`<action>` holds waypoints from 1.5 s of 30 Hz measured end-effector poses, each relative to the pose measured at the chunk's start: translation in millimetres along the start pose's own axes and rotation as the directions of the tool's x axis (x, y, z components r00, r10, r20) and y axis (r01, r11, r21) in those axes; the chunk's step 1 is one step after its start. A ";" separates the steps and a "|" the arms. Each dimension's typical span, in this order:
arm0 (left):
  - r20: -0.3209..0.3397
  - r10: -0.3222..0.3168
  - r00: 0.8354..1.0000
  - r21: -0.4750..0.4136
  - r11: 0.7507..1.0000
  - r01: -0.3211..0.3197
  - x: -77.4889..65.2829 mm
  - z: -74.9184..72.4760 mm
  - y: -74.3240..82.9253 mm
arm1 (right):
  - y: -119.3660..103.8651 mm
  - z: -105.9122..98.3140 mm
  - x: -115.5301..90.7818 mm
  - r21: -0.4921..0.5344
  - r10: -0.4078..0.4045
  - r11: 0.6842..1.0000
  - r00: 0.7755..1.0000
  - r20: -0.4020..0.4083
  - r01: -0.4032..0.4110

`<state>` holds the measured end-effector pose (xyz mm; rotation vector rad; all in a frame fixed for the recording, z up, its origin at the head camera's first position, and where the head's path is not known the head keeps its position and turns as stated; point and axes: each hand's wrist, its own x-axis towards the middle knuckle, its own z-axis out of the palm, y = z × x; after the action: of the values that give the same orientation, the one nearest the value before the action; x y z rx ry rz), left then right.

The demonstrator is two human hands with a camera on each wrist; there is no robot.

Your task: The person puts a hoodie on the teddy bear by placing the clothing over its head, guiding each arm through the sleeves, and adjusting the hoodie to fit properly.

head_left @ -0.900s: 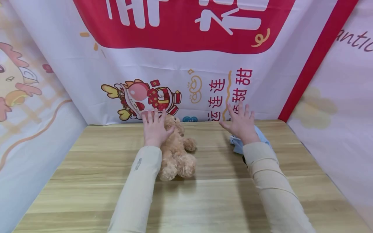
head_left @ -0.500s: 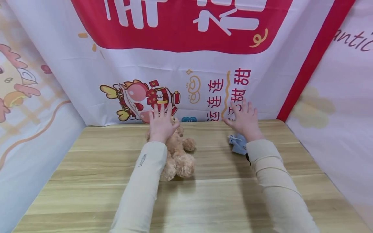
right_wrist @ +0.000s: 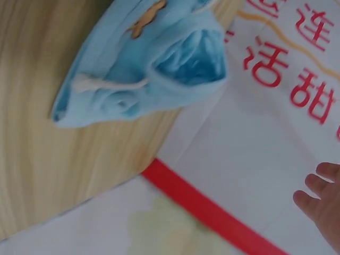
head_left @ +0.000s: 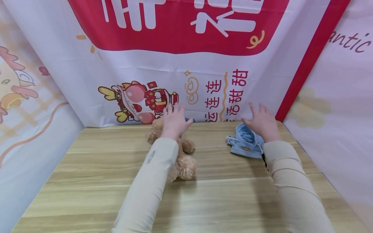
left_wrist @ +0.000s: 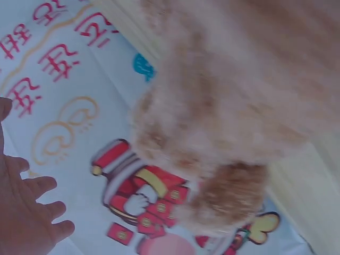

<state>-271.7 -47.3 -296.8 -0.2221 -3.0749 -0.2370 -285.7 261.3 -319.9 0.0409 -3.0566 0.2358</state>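
A light-brown plush toy (head_left: 186, 166) with curly fur lies on the wooden table, partly hidden behind my left hand and sleeve in the head view. My left hand (head_left: 175, 122) hovers above it, fingers spread, holding nothing. In the left wrist view the plush toy (left_wrist: 228, 95) fills the right side, with the fingers apart from it. On the right lies a small light-blue hooded garment (head_left: 246, 144) with white drawstrings and a brown patch. My right hand (head_left: 262, 124) is spread beside and over its right side, empty. The right wrist view shows the garment (right_wrist: 143, 69) from above.
The wooden table (head_left: 87, 181) ends at a white cloth banner (head_left: 163, 64) with red writing and a cartoon dragon. Printed cloth sides (head_left: 329, 136) rise at left and right.
My left hand has shifted right across the plush toy, uncovering its head. My right hand has moved right, so more of the blue garment shows. The toy and garment stay on the table.
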 end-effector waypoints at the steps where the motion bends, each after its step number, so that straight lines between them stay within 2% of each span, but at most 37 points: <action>1: 0.003 0.009 1.000 0.014 1.000 -0.009 0.3 -1.4 4.6 | 5.2 1.5 -0.5 0.005 0.007 1.000 1.000 -0.001 -0.007; 7: 0.049 0.064 0.997 0.098 0.993 -0.069 -0.2 -3.4 40.3 | 35.3 12.0 -6.8 0.027 0.024 0.999 1.000 -0.005 -0.023; 13: 0.083 0.102 0.991 0.086 0.990 -0.109 -4.6 5.3 77.7 | 58.9 22.9 -18.5 0.014 -0.034 0.999 0.997 -0.073 0.035; 19: 0.098 0.103 0.990 0.131 0.985 -0.115 -12.3 29.9 108.3 | 76.1 39.5 -27.2 -0.030 -0.088 0.996 0.984 -0.152 0.084; 24: 0.093 0.111 0.989 0.183 0.975 -0.127 -23.3 59.0 128.7 | 88.0 56.9 -31.0 0.022 -0.058 0.998 0.995 -0.085 0.060; 28: 0.033 0.165 0.986 0.156 0.973 -0.168 -29.0 83.6 138.6 | 94.8 71.8 -34.7 0.078 -0.055 0.995 0.997 -0.045 0.058; 33: -0.038 0.214 0.976 0.094 0.973 -0.210 -26.4 112.2 139.8 | 96.4 89.1 -36.9 0.133 -0.073 0.988 0.997 -0.016 0.075; 39: -0.036 0.242 0.970 0.083 0.968 -0.238 -21.1 140.2 143.9 | 98.6 102.8 -37.2 0.172 -0.083 0.982 0.996 0.024 0.078; 43: -0.042 0.248 0.968 0.087 0.966 -0.244 -18.5 155.9 151.3 | 99.1 108.8 -38.6 0.174 -0.107 0.979 0.994 -0.001 0.106; 45: -0.013 0.251 0.968 0.083 0.965 -0.249 -18.1 162.0 154.7 | 97.8 111.5 -38.7 0.167 -0.116 0.979 0.993 -0.014 0.117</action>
<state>-237.3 126.7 -434.8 -0.5936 -2.9840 -0.1025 -258.4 341.5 -447.7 0.2280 -3.0087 0.4835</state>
